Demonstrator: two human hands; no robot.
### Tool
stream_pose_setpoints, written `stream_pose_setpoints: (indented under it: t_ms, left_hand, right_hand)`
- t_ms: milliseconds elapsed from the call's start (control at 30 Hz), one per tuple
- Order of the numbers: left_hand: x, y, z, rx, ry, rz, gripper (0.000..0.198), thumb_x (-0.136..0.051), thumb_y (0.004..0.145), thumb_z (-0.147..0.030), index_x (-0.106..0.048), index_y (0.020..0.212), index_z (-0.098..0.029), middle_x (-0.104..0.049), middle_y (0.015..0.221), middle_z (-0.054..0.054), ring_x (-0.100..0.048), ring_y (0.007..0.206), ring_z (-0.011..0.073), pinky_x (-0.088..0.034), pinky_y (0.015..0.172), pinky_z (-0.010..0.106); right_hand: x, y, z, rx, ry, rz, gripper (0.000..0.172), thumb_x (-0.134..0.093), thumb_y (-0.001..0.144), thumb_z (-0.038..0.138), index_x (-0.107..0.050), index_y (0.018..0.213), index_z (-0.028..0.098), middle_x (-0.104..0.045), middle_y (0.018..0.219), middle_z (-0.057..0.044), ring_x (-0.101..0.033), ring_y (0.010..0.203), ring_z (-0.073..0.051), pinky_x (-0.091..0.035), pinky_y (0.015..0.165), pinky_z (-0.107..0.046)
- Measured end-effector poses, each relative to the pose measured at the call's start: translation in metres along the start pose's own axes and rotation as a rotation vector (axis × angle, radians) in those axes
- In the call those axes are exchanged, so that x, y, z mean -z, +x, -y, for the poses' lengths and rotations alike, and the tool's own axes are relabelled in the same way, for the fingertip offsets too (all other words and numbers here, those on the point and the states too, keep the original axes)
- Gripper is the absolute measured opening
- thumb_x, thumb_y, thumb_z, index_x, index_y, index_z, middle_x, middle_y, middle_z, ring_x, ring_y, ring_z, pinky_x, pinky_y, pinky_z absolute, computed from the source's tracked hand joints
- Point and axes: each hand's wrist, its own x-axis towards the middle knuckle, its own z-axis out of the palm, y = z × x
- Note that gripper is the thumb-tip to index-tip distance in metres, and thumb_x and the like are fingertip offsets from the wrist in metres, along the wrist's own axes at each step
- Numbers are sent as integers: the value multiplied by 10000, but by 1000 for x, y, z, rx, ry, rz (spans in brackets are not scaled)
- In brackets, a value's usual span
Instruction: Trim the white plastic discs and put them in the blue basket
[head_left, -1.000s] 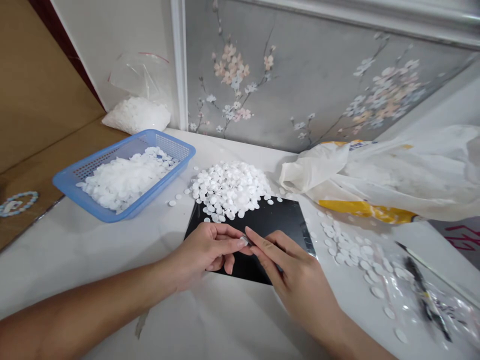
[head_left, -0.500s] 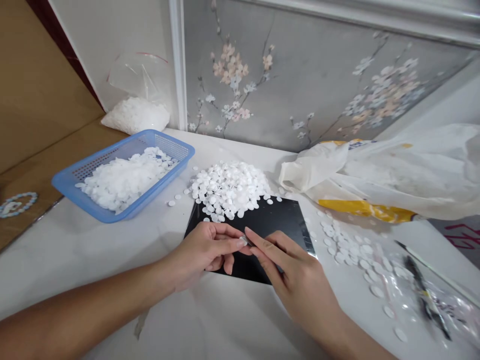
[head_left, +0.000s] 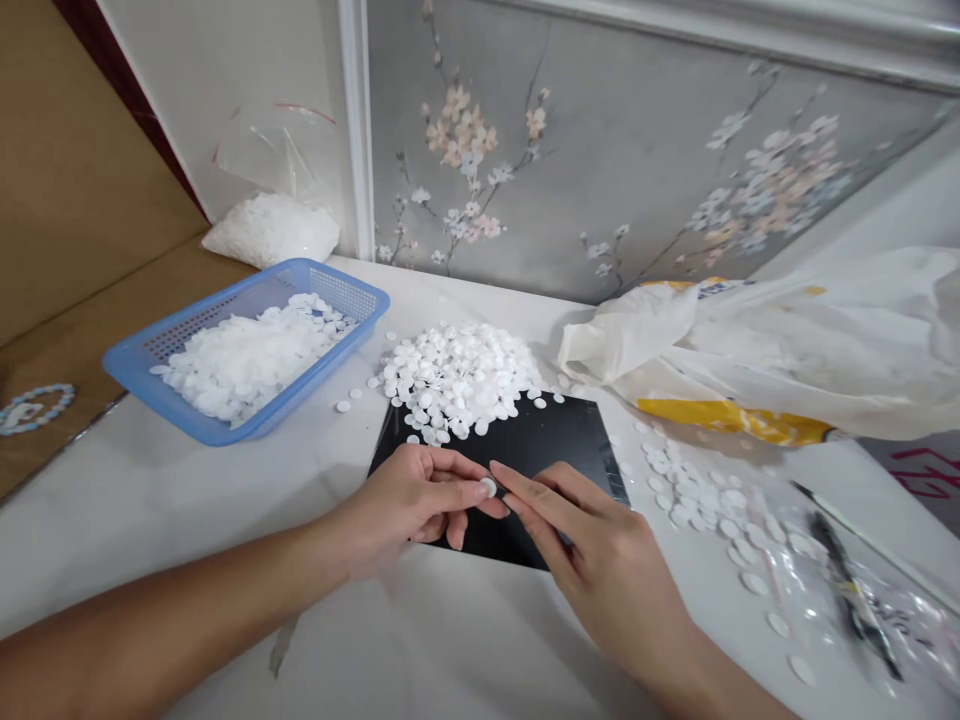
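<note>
My left hand [head_left: 420, 492] pinches a small round white disc [head_left: 489, 487] between thumb and forefinger, its flat face turned upward. Close beside the disc is my right hand [head_left: 577, 525], its forefinger and thumb tips brought near each other. Whether anything thin sits between the right fingertips is too small to tell. Both hands are above a black sheet [head_left: 559, 440] lying on the white table. On the sheet's far part, behind the hands, a large heap of white discs [head_left: 457, 375] spreads onto the tabletop.
At left, a blue basket [head_left: 292, 400] holds more discs, with a clear bag [head_left: 274, 225] of white pieces behind. A white plastic bag [head_left: 787, 350] lies at right. Nearer are scattered discs [head_left: 697, 495], tweezers [head_left: 855, 595] and clear film. A bead bracelet [head_left: 37, 408] rests on cardboard.
The disc in my left fingers now shows its white face more fully. My right fingertips have shifted slightly to the right, away from it.
</note>
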Motion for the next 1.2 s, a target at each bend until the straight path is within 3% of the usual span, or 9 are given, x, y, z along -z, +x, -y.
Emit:
stream_pose_setpoints:
  t_ms: [233,1200]
  left_hand:
    - [1,1,0,-14,3,-16,248,-703,723,-333,-691,866,-131,-735,853,101,-515,442,48,-156,373,191]
    - [1,1,1,-24,-10,41,222,-684,741,-324,-693,851,-132,-730,854,95,-491,432,34,-165,395,203]
  right_hand:
    - [4,1,-1,-10,19,-49,336,-424,953,258,-627,1215,208,-591,741,-25,-538,518,-85,-455,484,-197]
    - [1,-1,1,34,56,-24,329,-427,952,229,-632,1208,199,-597,744,-26,-551,527,-80,-459,486,-187]
